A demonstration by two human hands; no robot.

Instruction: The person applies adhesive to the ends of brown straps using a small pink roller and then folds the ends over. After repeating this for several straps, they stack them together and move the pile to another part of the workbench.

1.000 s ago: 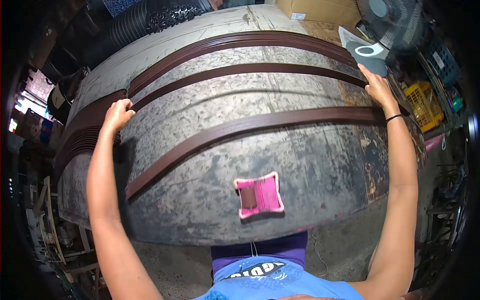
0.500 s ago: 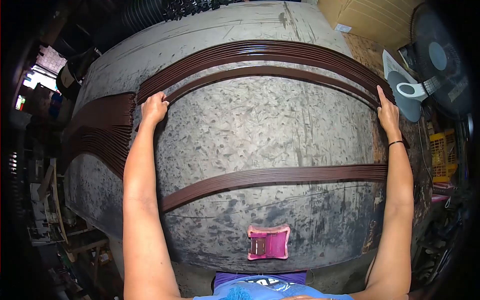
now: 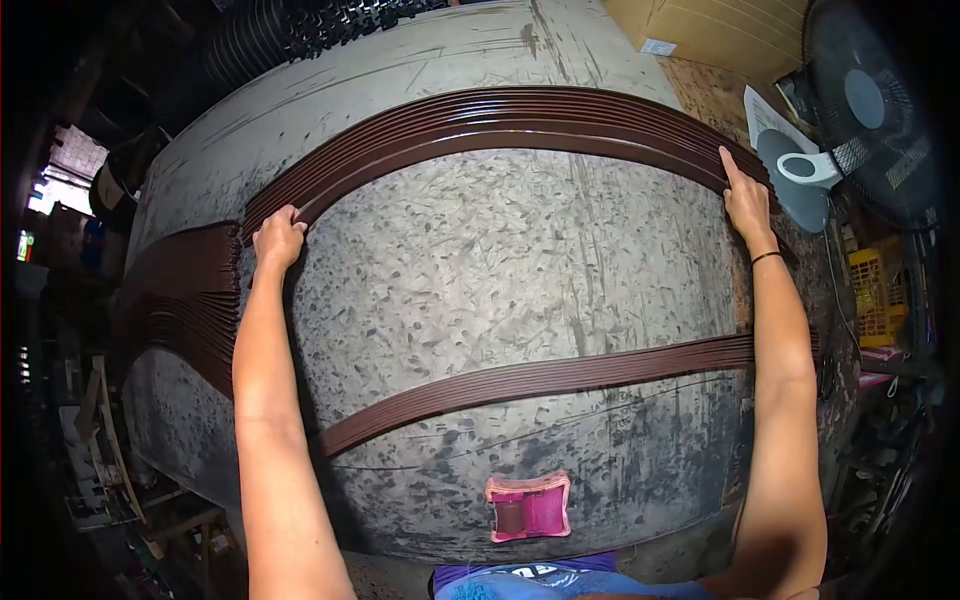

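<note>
A bundle of long, dark brown, glossy strips (image 3: 500, 108) arches across the far half of the worktable. Along its near edge lies a single brown strip (image 3: 520, 140), right up against the others. My left hand (image 3: 279, 240) is closed around this strip's left end. At its right end my right hand (image 3: 748, 205) grips with curled fingers, the index finger stretched out over the bundle. What lies under both hands is hidden. Left of my left hand, a thick stack of brown strips (image 3: 185, 265) fans out with uneven ends.
A flat bundle of brown strips (image 3: 560, 378) crosses the worn grey worktable (image 3: 480, 260) nearer to me. By the front edge sits a pink block-shaped holder (image 3: 546, 508) with a brown piece in it. A fan (image 3: 865, 100) and a cardboard box (image 3: 715, 35) stand at the back right.
The single strip has moved away from me, closing the gap to the bundle. Both hands stay at its ends. The whole view has shifted slightly.
</note>
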